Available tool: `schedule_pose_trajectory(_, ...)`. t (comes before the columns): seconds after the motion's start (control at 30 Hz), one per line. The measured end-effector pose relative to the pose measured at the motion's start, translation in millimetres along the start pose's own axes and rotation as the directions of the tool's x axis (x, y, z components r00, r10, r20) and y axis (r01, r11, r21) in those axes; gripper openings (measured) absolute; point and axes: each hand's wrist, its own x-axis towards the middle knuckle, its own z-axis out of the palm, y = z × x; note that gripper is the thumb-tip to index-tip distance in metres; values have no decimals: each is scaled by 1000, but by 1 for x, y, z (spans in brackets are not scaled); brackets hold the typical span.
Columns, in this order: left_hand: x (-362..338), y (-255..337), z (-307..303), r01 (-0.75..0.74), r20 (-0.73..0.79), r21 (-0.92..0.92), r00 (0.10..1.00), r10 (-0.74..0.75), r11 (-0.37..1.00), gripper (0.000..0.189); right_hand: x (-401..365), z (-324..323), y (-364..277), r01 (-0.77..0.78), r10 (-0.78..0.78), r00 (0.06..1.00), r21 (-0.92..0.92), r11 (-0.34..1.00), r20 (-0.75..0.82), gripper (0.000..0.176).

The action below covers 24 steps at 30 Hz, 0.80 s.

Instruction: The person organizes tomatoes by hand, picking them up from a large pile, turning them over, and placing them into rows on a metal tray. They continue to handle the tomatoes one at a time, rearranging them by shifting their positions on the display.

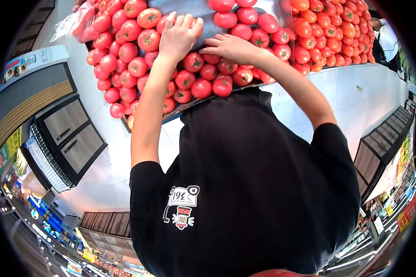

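Note:
My left hand (pixel 178 38) is curled over a red tomato (pixel 199 27), part of which shows beside the fingers. Close by on the right, my right hand (pixel 231 48) lies low over the tomatoes with its fingers stretched out and apart. Its palm is hidden, so contact with the tomatoes beneath cannot be made out. Round both hands is a heap of red tomatoes (pixel 202 87), several with green stem ends. Between and beyond the hands shows a bare grey-blue surface (pixel 180 5) of the display.
Another heap of smaller orange-red tomatoes (pixel 330 32) lies to the right, behind a clear divider (pixel 286 23). A clear plastic bag (pixel 76 23) sits at the display's left corner. Dark cabinets (pixel 71 138) stand on the left. A person in white (pixel 388 39) is at the far right.

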Motion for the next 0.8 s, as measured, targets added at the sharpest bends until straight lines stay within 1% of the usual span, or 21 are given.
schedule_pose_trajectory(0.07,0,-2,2,-7,11,5,1000,7,1000,57,13,2,10,57,-57,995,-6,998,85,67)
schedule_pose_trajectory(0.1,2,-3,3,-8,3,8,1000,8,1000,57,16,5,14,121,-120,993,-32,992,7,65)
schedule_pose_trajectory(0.2,3,-7,5,-23,3,15,1000,23,1000,60,16,-1,29,209,-212,974,44,977,81,67)
schedule_pose_trajectory(0.23,4,-8,4,-28,6,17,1000,28,999,60,16,-6,29,212,-218,973,80,974,78,66)
schedule_pose_trajectory(0.33,6,-10,3,-40,1,13,999,40,999,62,20,-5,29,180,-189,975,86,980,117,69)
schedule_pose_trajectory(0.37,6,-11,2,-39,6,17,999,39,999,62,20,-6,31,201,-211,973,107,974,94,67)
schedule_pose_trajectory(0.47,7,-11,3,-38,19,25,999,38,999,63,25,-12,31,225,-222,966,-3,974,128,61)
schedule_pose_trajectory(0.57,7,-12,3,-54,-17,11,998,54,998,63,27,-15,28,131,-122,968,-27,991,220,61)
schedule_pose_trajectory(0.6,7,-13,3,-61,-35,5,998,61,998,62,28,-14,29,129,-122,970,-22,991,211,60)
schedule_pose_trajectory(0.67,8,-12,4,-52,-24,-8,998,52,999,64,26,-9,30,125,-120,973,-12,992,196,58)
schedule_pose_trajectory(0.77,7,-12,4,-47,-34,-10,998,47,999,65,18,-10,16,69,-64,993,-50,996,103,59)
schedule_pose_trajectory(0.8,8,-12,4,-44,-39,-9,998,43,999,64,14,-5,5,5,-2,999,-72,997,46,59)
